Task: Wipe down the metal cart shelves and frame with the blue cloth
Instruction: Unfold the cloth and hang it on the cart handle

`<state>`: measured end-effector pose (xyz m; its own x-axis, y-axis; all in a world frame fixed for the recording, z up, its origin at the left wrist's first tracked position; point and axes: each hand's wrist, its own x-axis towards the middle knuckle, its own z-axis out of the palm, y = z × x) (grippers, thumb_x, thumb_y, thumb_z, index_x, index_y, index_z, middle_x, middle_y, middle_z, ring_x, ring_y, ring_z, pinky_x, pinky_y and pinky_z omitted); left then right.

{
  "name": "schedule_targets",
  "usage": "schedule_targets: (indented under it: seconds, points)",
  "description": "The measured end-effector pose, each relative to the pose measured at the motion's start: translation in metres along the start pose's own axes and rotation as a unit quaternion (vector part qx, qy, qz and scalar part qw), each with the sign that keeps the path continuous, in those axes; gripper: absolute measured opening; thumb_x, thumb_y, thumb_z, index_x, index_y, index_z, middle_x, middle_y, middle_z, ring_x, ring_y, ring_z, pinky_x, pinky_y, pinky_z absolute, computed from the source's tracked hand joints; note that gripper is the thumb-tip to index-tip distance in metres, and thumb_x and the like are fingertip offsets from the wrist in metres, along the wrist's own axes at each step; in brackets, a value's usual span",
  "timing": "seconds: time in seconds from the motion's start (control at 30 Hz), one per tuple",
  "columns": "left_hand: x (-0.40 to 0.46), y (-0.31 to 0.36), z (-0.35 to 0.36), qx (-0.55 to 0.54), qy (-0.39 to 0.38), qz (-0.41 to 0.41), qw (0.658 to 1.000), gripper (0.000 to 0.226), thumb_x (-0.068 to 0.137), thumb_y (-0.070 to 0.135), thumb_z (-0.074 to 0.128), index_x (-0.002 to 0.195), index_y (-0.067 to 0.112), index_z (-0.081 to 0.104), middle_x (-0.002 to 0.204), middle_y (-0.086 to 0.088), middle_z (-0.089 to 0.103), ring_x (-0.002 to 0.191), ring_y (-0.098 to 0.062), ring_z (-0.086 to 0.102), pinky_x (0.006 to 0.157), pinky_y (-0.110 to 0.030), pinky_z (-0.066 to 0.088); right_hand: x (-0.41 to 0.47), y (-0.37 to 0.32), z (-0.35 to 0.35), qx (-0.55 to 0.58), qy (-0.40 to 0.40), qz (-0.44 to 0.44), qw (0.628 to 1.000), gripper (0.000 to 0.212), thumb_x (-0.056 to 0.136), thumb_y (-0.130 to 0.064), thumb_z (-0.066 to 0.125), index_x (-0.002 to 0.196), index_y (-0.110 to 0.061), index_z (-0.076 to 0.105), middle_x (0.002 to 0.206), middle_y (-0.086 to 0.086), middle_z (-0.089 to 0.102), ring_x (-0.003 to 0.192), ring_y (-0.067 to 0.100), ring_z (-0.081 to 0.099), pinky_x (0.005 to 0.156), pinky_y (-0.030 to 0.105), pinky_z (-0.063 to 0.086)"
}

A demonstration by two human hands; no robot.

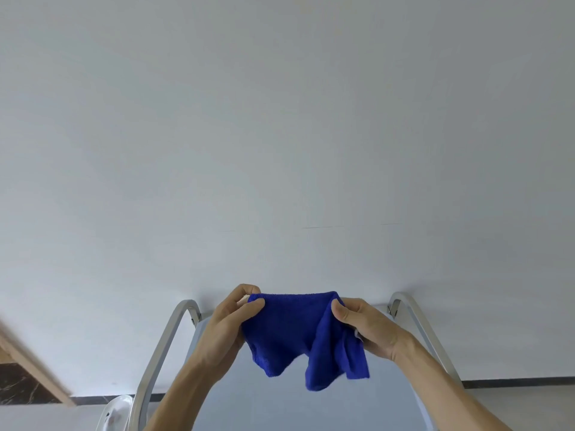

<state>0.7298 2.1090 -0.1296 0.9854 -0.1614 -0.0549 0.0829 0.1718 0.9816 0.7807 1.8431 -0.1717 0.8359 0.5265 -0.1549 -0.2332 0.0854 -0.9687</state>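
Both hands holding the blue cloth up above the cart shelf: left hand fingers pinching one top corner, right hand fingers gripping the other.

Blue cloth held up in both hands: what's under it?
Below the blue cloth, pinched by the left hand and right hand, lies the metal cart's pale top shelf. The stretch directly behind the cloth is covered.

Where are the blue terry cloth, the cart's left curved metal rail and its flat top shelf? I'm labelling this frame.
Blue terry cloth (298, 325), head view: middle of the fabric.
Left curved metal rail (161, 346), head view: sloping tube.
Flat top shelf (280, 405), head view: bare surface.
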Motion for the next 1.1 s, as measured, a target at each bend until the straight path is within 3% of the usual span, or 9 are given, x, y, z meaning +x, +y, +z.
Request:
schedule_targets:
  seconds: [0.1,0.23,0.3,0.37,0.47,0.57,0.67,0.87,1.1]
  points:
    - [-0.003,0.005,0.01,0.03,0.012,0.03,0.999,0.022,0.087,0.026,0.068,0.098,0.012,0.054,0.086,-0.012,0.065,0.077,-0.025,0.06,0.059,-0.031,0.044,0.002,0.002,0.0,-0.006,0.0,0.002,1.0,0.052,0.084,-0.06,0.069,0.105,-0.013,0.07,0.105,0.01,0.072,0.099,0.023,0.067,0.082,0.03,0.053]
    - [0.002,0.017,0.036,0.171,0.059,0.109,0.977,0.015,0.09,0.033,0.056,0.1,0.021,0.056,0.079,-0.001,0.064,0.07,-0.014,0.058,0.059,-0.028,0.048,0.005,0.02,0.011,0.025,0.005,0.021,0.999,0.046,0.077,-0.065,0.071,0.101,-0.025,0.073,0.099,-0.007,0.069,0.094,0.007,0.064,0.08,0.024,0.051]
    - [0.006,0.021,0.047,0.249,0.08,0.143,0.955,0.002,0.095,0.029,0.052,0.096,0.029,0.054,0.079,0.005,0.064,0.067,-0.012,0.056,0.06,-0.027,0.047,0.008,0.03,0.02,0.036,0.001,0.026,0.999,0.048,0.081,-0.062,0.068,0.107,-0.022,0.07,0.101,-0.003,0.066,0.091,0.01,0.061,0.078,0.026,0.048]
    - [0.01,0.026,0.054,0.3,0.081,0.165,0.936,0.009,0.098,0.025,0.049,0.094,0.032,0.051,0.081,0.004,0.063,0.064,-0.014,0.052,0.057,-0.025,0.045,0.011,0.037,0.03,0.038,-0.01,0.025,0.999,0.049,0.086,-0.056,0.067,0.115,-0.017,0.066,0.102,0.004,0.064,0.086,0.016,0.059,0.07,0.032,0.043]
    - [0.013,0.034,0.06,0.333,0.076,0.175,0.923,0.009,0.098,0.026,0.048,0.092,0.033,0.048,0.074,0.0,0.06,0.054,-0.01,0.044,0.049,-0.021,0.038,0.014,0.049,0.041,0.085,-0.038,0.026,0.995,0.048,0.092,-0.043,0.063,0.131,-0.014,0.06,0.13,0.012,0.064,0.117,0.029,0.061,0.087,0.035,0.049]
    - [0.013,0.046,0.061,0.347,0.083,0.172,0.918,0.008,0.097,0.028,0.049,0.091,0.034,0.049,0.066,-0.003,0.06,0.051,-0.014,0.045,0.046,-0.022,0.037,0.012,0.056,0.044,0.086,-0.049,0.024,0.995,0.049,0.092,-0.043,0.063,0.133,-0.016,0.06,0.138,0.015,0.06,0.129,0.03,0.056,0.099,0.032,0.05]
    - [0.008,0.059,0.057,0.347,0.097,0.169,0.917,0.005,0.097,0.031,0.05,0.094,0.034,0.052,0.076,-0.005,0.067,0.066,-0.025,0.058,0.051,-0.026,0.045,0.009,0.064,0.04,0.042,-0.078,0.006,0.996,0.048,0.098,-0.04,0.058,0.141,-0.018,0.052,0.142,0.012,0.056,0.133,0.031,0.052,0.105,0.038,0.047]
    - [-0.004,0.079,0.035,0.291,0.151,0.156,0.932,0.003,0.097,0.033,0.055,0.098,0.035,0.057,0.086,0.005,0.071,0.077,-0.016,0.066,0.068,-0.034,0.053,0.007,0.088,0.028,-0.026,-0.04,0.027,0.998,0.047,0.084,-0.047,0.076,0.119,-0.016,0.07,0.123,0.013,0.07,0.117,0.024,0.064,0.095,0.032,0.051]
    - [-0.026,0.058,-0.02,0.214,0.257,0.118,0.935,0.013,0.095,0.039,0.057,0.108,0.035,0.058,0.081,0.004,0.072,0.067,-0.01,0.067,0.056,-0.024,0.052,0.025,0.085,0.006,0.087,0.008,0.01,0.996,0.035,0.091,-0.03,0.067,0.116,-0.006,0.072,0.124,0.019,0.068,0.117,0.036,0.064,0.091,0.035,0.056]
